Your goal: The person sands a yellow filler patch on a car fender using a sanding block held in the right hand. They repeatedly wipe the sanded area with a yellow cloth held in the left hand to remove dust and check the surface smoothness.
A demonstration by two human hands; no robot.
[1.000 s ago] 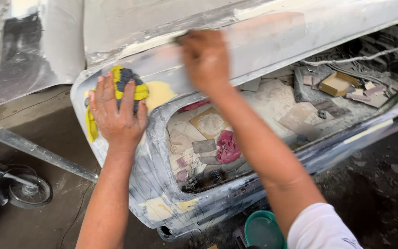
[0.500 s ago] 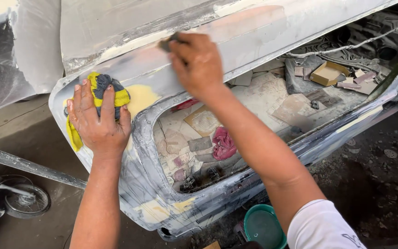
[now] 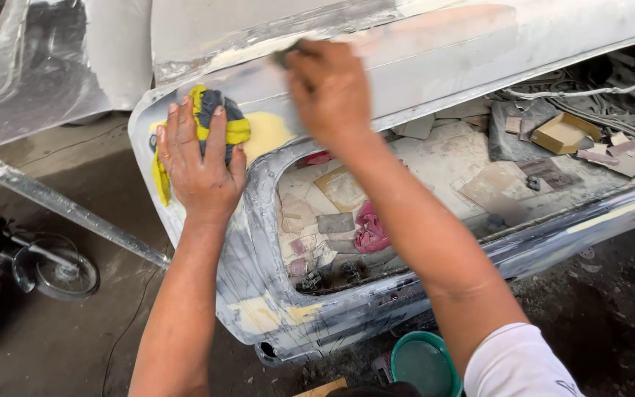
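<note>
A grey primed car body panel (image 3: 435, 51) with yellow filler patches lies in front of me. My left hand (image 3: 198, 163) presses flat on a yellow and dark blue cloth (image 3: 218, 117) at the panel's left corner. My right hand (image 3: 330, 90) is closed on a small dark sanding pad (image 3: 286, 54) and holds it against the panel's upper ridge. Only the pad's left end shows past my fingers. Below the ridge is an open cavity (image 3: 376, 220) littered with used sandpaper scraps and a pink rag (image 3: 370, 229).
A small cardboard box (image 3: 561, 132) and more paper scraps lie at the cavity's right. A green bucket (image 3: 424, 364) stands on the dirt floor below. A metal bar (image 3: 67, 209) and a motorcycle wheel (image 3: 56, 272) are at the left. Another grey panel (image 3: 45, 66) stands upper left.
My right hand with the pad has slid left along the ridge. The view has shifted, so the panel sits further right in frame. My left hand has stayed on the cloth.
</note>
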